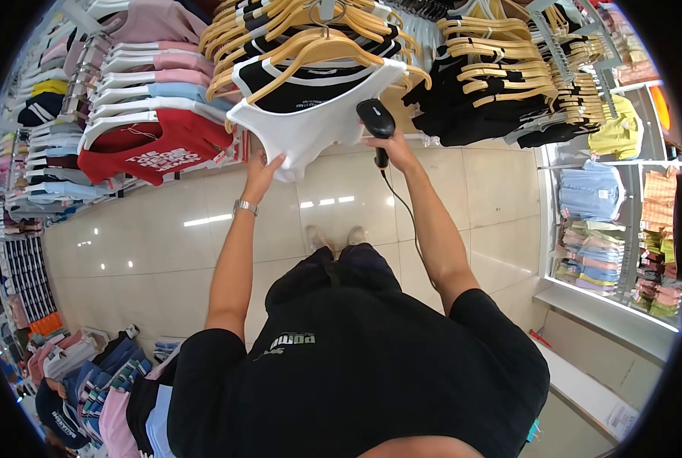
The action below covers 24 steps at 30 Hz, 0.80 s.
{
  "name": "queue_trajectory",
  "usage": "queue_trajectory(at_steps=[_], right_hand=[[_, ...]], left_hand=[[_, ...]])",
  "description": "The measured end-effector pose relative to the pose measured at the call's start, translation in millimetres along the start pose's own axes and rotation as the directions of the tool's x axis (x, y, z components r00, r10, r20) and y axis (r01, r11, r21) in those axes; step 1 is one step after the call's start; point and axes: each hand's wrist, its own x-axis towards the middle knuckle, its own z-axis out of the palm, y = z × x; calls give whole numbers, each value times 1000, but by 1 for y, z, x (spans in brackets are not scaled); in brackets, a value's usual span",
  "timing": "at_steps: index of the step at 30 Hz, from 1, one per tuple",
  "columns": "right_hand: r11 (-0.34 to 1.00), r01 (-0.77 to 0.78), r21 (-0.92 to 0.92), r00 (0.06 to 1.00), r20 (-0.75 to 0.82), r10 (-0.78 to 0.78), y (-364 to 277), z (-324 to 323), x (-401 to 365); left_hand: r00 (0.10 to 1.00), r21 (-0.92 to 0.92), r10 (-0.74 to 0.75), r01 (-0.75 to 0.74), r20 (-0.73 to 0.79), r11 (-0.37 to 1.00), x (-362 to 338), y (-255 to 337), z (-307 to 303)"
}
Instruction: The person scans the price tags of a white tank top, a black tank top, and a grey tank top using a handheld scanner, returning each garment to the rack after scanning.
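Observation:
A white sleeveless top [310,122] hangs on a wooden hanger [322,52] at the front of a rack. At its lower left part, my left hand [263,166] pinches the fabric between thumb and fingers. My right hand [396,149] is wrapped around the handle of a black barcode scanner [376,120], whose head lies over the top's right edge. A dark cable [411,210] runs from the scanner's handle down along my right forearm. Whether my right fingers also touch the fabric, I cannot make out.
Red [154,145] and pastel shirts hang on white hangers to the left. Black garments [471,95] on wooden hangers fill the right rack. Lit shelves [591,267] with folded clothes stand far right; more clothing [112,397] is at lower left. Tiled floor [165,267] lies below.

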Motion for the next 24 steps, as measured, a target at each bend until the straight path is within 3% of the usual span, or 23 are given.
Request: queue_trajectory(at_steps=[2,5,8,11,15,19,24], right_hand=[[1000,3,16,1000,28,-3,-8,7,-1],[994,-20,110,1000,6,20,4,11,2],[992,-15,123,999,-34,19,18,14,-7],[941,-26,336,1000,0,28,-15,26,-39],[833,-93,546,995,34,88,-14,26,-66],[813,-152,562,982,179,60,-6,19,-97],[944,-163,287,937,345,57,-17,21,-130]], left_hand=[[1000,-24,-13,13,-14,1000,-7,5,7],[989,-160,-139,146,57,976,-15,-5,7],[951,-162,-275,296,138,941,-32,8,4],[936,-187,-302,335,183,923,-44,0,1],[932,-256,-299,346,203,903,-62,1,4],[941,-353,-281,332,187,875,-82,7,11],[946,-319,-221,291,236,902,-107,4,12]])
